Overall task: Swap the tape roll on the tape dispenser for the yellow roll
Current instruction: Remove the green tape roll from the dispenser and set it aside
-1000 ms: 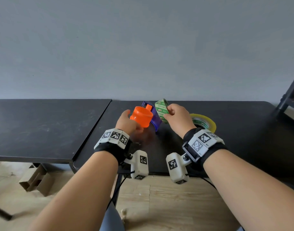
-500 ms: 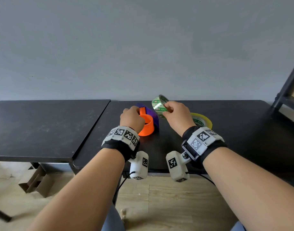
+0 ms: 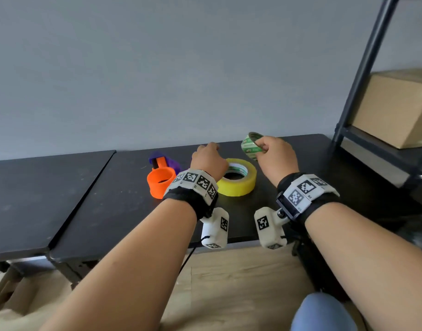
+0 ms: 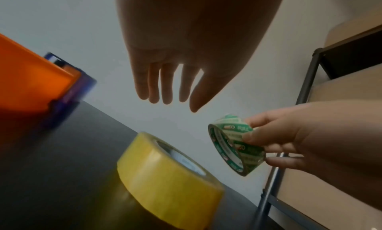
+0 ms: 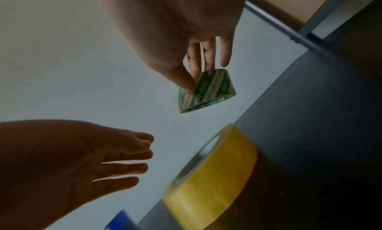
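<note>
The yellow tape roll (image 3: 238, 179) (image 4: 165, 176) (image 5: 211, 181) lies flat on the black table (image 3: 109, 199). My left hand (image 3: 208, 161) (image 4: 165, 86) hovers just above it with straight fingers, holding nothing. To the left stands the tape dispenser (image 3: 161, 177) (image 4: 37, 86), with an orange hub and purple frame and no roll on it. My right hand (image 3: 274, 156) (image 5: 198, 66) pinches a green-and-white tape roll (image 3: 250, 145) (image 4: 235, 145) (image 5: 206, 91) in the air, right of and beyond the yellow roll.
A second black table (image 3: 26, 199) adjoins on the left. At the right stands a black metal shelf frame (image 3: 363, 68) with a cardboard box (image 3: 396, 108) on it. Wooden floor lies below the table's front edge.
My left hand let go of the dispenser, which now stands on the table, and moved right over the yellow roll. My right hand carried the green roll to the right. The head view turned right.
</note>
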### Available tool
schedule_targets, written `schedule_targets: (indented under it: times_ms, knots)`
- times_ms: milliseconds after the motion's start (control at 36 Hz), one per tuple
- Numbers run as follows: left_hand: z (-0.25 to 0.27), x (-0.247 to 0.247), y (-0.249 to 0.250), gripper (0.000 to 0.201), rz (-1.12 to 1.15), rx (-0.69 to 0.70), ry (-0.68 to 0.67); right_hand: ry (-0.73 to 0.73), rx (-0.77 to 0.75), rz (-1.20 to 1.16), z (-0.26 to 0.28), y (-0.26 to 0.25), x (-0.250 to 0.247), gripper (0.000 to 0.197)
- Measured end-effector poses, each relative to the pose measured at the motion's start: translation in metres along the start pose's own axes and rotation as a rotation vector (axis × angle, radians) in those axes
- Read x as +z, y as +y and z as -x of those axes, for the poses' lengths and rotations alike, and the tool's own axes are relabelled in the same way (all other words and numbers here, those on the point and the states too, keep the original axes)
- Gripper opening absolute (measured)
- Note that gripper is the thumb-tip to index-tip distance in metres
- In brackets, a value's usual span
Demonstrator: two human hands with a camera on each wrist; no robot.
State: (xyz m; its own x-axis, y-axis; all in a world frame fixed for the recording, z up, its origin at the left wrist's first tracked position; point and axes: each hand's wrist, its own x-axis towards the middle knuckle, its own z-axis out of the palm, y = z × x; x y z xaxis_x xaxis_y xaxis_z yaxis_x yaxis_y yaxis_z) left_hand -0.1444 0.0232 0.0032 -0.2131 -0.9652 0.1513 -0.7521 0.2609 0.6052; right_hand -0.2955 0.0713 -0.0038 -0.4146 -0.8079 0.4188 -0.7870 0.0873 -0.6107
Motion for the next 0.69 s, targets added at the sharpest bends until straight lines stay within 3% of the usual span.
schedule_targets:
  times_ms: [278,500,694]
  knots:
    - [-0.002,0.029,0.019,0.053,-0.074,0.017,-0.054,-0.15,0.193,0.384,-0.002,0.053,-0.008,0.042]
    - [-0.004,0.028,0.008,0.048,-0.072,0.02,-0.055,-0.206,0.275,0.345,-0.004,0.053,-0.004,0.032]
    - [-0.005,0.018,-0.005,0.05,-0.076,-0.053,-0.09,-0.114,0.143,0.208,-0.003,0.032,0.005,0.033]
